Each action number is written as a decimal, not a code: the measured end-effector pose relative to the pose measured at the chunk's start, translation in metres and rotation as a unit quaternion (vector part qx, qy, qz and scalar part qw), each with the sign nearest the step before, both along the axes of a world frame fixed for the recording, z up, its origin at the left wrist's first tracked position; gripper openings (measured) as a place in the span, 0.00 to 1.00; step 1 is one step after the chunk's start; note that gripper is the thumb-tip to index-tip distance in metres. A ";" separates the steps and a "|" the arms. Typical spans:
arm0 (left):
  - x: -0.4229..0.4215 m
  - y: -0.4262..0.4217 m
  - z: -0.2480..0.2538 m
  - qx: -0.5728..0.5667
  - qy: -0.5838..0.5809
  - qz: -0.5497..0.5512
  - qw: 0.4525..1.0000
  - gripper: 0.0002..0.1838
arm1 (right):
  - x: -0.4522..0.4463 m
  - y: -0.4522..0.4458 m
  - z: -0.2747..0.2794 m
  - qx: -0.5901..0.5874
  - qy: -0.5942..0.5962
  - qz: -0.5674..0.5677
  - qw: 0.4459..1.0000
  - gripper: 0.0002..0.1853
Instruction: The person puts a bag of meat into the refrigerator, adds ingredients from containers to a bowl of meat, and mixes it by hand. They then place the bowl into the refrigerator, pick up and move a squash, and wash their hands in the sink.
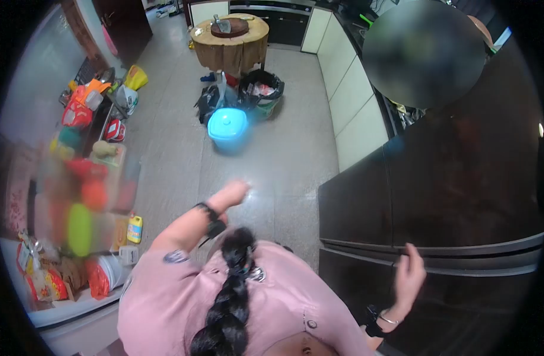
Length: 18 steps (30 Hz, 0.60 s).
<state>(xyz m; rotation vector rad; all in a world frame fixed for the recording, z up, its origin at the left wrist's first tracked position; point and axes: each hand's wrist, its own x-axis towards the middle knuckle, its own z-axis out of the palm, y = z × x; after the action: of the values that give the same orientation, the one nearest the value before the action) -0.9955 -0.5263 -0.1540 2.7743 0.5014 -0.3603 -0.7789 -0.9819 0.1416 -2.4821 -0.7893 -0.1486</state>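
Observation:
My left hand point(231, 194) hangs in front of my body above the tiled floor, its fingers curled in and slightly blurred, with nothing seen in it. A black band circles that wrist. My right hand point(409, 274) is raised at the right, fingers stretched out and holding nothing. It overlaps the handle edge of the dark refrigerator point(355, 207); whether it touches cannot be told. A black band and a bracelet sit on that wrist. Farther ahead, a blue lidded bucket point(227, 126) stands on the floor.
Behind the bucket are a bin with a black bag point(261, 89) and a round wooden table point(248, 35). White cabinets point(356, 89) line the right. Shelves at left hold bags and packages; a yellow bottle point(135, 229) stands nearby. A blurred round patch hides part of the counter.

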 end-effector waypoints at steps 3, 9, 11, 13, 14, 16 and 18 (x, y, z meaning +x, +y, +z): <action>-0.131 0.039 0.008 0.007 -0.012 0.195 0.981 0.16 | -0.008 0.082 -0.015 -0.094 0.047 0.153 0.983 0.17; -0.305 0.042 -0.014 -0.038 -0.013 0.379 0.924 0.18 | -0.045 0.254 0.015 -0.085 0.035 0.369 0.925 0.20; -0.348 0.038 -0.028 -0.079 0.021 0.408 0.909 0.18 | -0.067 0.305 0.030 -0.055 0.004 0.445 0.894 0.21; -0.402 0.041 -0.101 -0.107 0.044 0.443 0.889 0.18 | -0.093 0.351 0.052 -0.041 0.000 0.499 0.865 0.21; -0.425 0.041 -0.122 -0.140 0.065 0.471 0.869 0.18 | -0.106 0.370 0.064 -0.036 0.001 0.521 0.853 0.22; -0.437 0.033 -0.061 -0.152 0.056 0.483 0.861 0.19 | -0.128 0.404 0.079 -0.012 0.022 0.570 0.821 0.23; -0.447 0.036 -0.033 -0.150 0.042 0.487 0.859 0.20 | -0.139 0.431 0.085 -0.005 0.098 0.626 0.774 0.24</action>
<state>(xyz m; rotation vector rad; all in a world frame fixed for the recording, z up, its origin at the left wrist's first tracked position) -1.4423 -0.4906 -0.1874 1.8774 1.5926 -0.2675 -0.9174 -0.5511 0.2264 -1.4441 -2.0959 0.5787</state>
